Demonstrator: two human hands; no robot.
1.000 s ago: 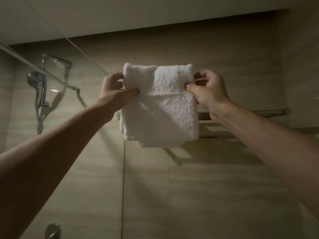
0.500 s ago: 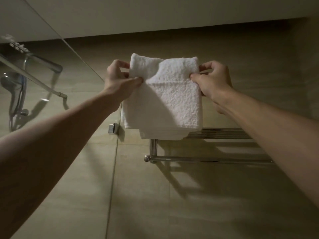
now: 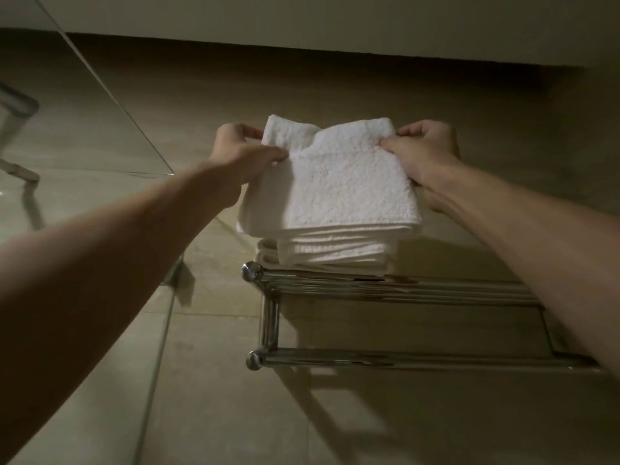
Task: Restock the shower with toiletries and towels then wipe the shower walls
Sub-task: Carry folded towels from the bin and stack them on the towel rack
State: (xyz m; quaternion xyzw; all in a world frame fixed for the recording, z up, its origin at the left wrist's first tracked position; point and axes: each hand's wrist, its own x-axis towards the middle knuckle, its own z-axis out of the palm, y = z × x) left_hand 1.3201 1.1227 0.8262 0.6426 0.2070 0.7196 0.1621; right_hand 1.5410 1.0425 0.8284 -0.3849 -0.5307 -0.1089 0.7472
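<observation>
Glass panel [image 3: 100, 105]: at the left, meeting the tiled wall [image 3: 335, 78].
Left hand [image 3: 241, 152]: fingers [image 3: 248, 130] curl behind the towel's upper left corner while the thumb pinches from the front.
Towel [image 3: 335, 182]: soft, light, limp terry (no slip, nothing to break). It is probably best held by both upper corners so the fold keeps. White, folded square, lower edge on or just above the stack [image 3: 332, 255] of folded towels; contact cannot be told.
Right hand [image 3: 422, 156]: pinches the upper right corner likewise, thumb in front, the rest behind.
Rack [image 3: 402, 286]: chrome, wall-mounted, with the stack on top and a bare rail [image 3: 402, 359] below.
</observation>
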